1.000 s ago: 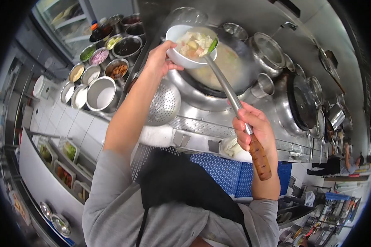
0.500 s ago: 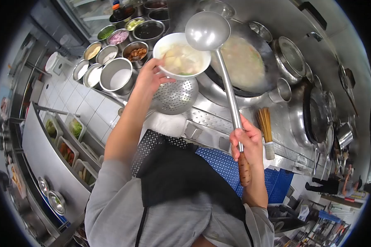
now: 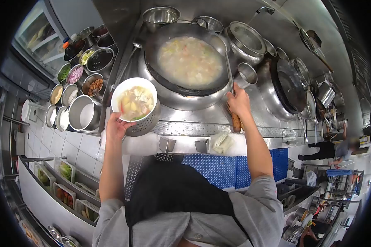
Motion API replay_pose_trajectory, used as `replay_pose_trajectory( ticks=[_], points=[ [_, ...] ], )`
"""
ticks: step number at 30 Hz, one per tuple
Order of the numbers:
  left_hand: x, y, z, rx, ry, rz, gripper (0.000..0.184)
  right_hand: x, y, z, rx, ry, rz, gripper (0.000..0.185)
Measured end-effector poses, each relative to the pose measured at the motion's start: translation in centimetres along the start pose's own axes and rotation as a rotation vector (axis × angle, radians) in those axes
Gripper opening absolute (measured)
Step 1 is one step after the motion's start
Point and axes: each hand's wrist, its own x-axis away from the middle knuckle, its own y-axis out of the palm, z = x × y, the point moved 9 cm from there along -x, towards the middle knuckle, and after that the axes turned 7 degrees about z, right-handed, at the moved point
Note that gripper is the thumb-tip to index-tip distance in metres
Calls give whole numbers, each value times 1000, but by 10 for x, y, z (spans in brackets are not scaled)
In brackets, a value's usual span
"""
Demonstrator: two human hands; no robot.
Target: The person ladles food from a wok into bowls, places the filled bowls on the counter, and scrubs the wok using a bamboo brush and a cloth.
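My left hand (image 3: 117, 126) grips the lower left edge of a white bowl (image 3: 116, 91), fingers beneath it and thumb at the rim. Chunky pale soup (image 3: 135, 103) with yellow and green pieces fills it. Below the bowl, partly covered, is a perforated metal strainer (image 3: 149, 123). My right hand (image 3: 238, 101) is closed round the shaft of a long ladle (image 3: 229, 68), its wooden handle (image 3: 236, 122) pointing towards me. The ladle's head (image 3: 218, 43) is at the right rim of a black wok (image 3: 154, 61), where cloudy soup (image 3: 189, 59) steams.
Left of the stove stand several metal pots of ingredients, including chopped red onion (image 3: 75, 75) and a large pot of white contents (image 3: 85, 114). A metal pot (image 3: 246, 75) and a second wok (image 3: 290, 84) are at the right. A folded cloth (image 3: 222, 143) lies on the front ledge.
The view has shifted. The ladle has gone from raised beside the bowl to the wok's right rim. The bowl, still in my left hand, is now farther from the ladle, over the strainer.
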Motion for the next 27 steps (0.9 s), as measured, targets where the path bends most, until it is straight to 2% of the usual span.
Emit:
replay_pose_trajectory(
  ticks=[2, 8, 11, 17, 20, 21, 25, 27],
  points=[
    [3, 0, -5, 14, 3, 8, 52, -8, 9, 5, -25, -5, 6, 51],
    [4, -3, -11, 18, 25, 16, 46, 45, 38, -19, -664, 403, -295, 17],
    [11, 3, -2, 20, 42, 1, 47, 67, 43, -31, -969, 590, -390, 9],
    [19, 25, 21, -17, 113, -43, 51, 87, 55, -58, -1188, 719, -657, 15],
    [16, 28, 26, 10, 98, -29, 54, 91, 59, -75, -1391, 847, -797, 15],
    [14, 29, 28, 21, 98, -26, 55, 90, 62, -91, -1569, 855, -934, 18],
    [4, 29, 35, 67, 72, -13, 57, 95, 76, -109, -1650, 794, -930, 22],
    [6, 36, 42, 48, 103, -8, 59, 93, 80, -112, -1788, 888, -1023, 25]
  ],
)
